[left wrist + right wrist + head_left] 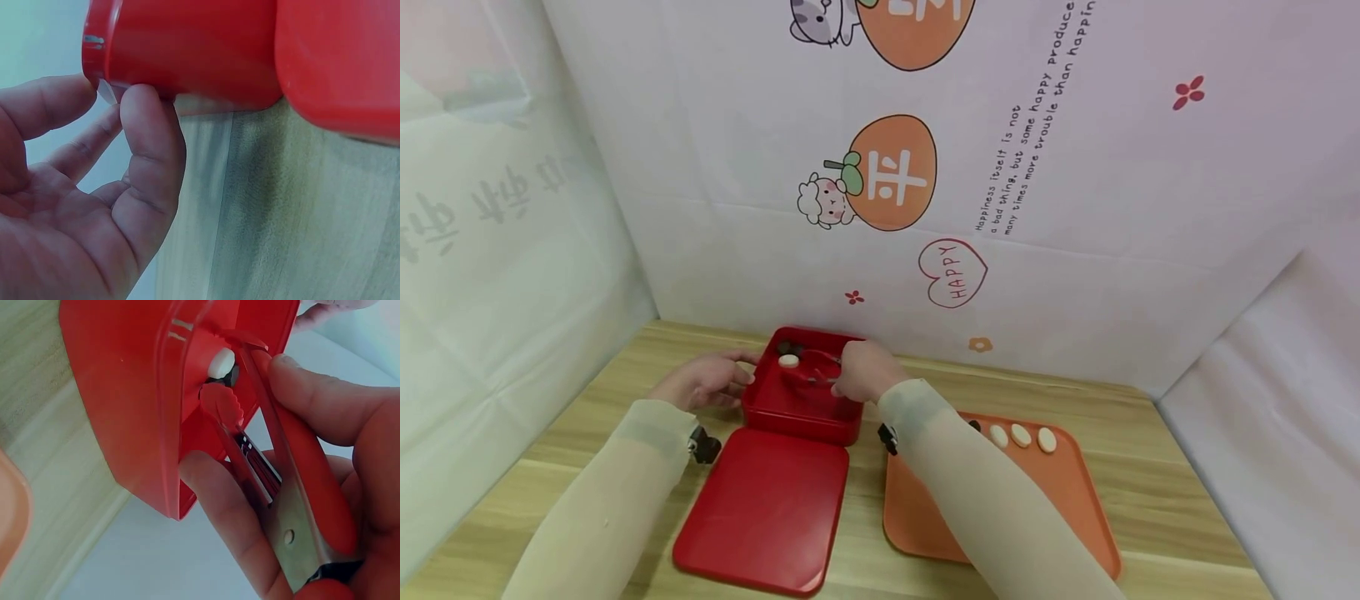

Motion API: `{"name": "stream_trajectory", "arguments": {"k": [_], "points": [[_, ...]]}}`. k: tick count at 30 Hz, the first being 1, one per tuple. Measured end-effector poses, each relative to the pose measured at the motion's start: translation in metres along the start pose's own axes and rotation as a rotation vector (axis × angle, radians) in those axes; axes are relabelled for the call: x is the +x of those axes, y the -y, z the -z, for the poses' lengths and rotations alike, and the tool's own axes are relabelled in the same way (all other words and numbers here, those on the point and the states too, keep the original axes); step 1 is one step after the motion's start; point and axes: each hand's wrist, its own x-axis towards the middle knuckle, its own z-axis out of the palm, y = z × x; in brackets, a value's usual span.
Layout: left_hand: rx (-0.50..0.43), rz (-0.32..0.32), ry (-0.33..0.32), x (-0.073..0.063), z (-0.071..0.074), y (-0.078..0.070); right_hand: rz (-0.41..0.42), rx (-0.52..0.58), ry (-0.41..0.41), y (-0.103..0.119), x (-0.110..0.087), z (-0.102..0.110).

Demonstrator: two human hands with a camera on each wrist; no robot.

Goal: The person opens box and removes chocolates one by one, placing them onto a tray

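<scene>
Head view: the red box (801, 400) is set on the desk (1150, 492) close to the back wall, its lid (763, 508) lying flat just in front and an orange tray (1075, 500) to its right, with bare desk beyond. The box's left wall is touched by the left hand (703, 382), fingers loosely extended. Red tongs (281, 469) are gripped by the right hand (863, 371), their tips slightly parted beside a white piece (221, 362) inside the box.
</scene>
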Motion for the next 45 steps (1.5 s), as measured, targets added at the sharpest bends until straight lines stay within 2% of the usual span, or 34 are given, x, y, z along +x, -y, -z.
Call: {"name": "stream_trajectory", "arguments": {"k": [6,10,22,30,35,41,45], "points": [[-0.001,-0.001,-0.002,0.0,0.001,0.0,0.0,0.001,0.021,0.003,0.004,-0.004],[-0.003,0.003,-0.011,0.001,0.0,0.0,0.037,-0.019,0.02,0.002,0.008,-0.005],[0.003,-0.001,0.001,0.001,0.001,0.003,0.013,-0.039,0.023,0.01,0.004,-0.003],[-0.006,-0.001,-0.009,0.003,0.003,0.004,0.092,-0.053,0.004,0.001,0.007,-0.006],[-0.002,-0.005,0.01,0.003,0.003,0.004,0.104,-0.056,-0.013,-0.001,0.0,-0.003],[-0.005,0.0,-0.001,0.002,0.001,0.003,0.14,-0.065,-0.065,-0.011,-0.013,0.0],[-0.002,-0.001,-0.004,0.001,0.001,0.002,0.176,0.002,-0.089,-0.023,-0.028,0.007]]}}
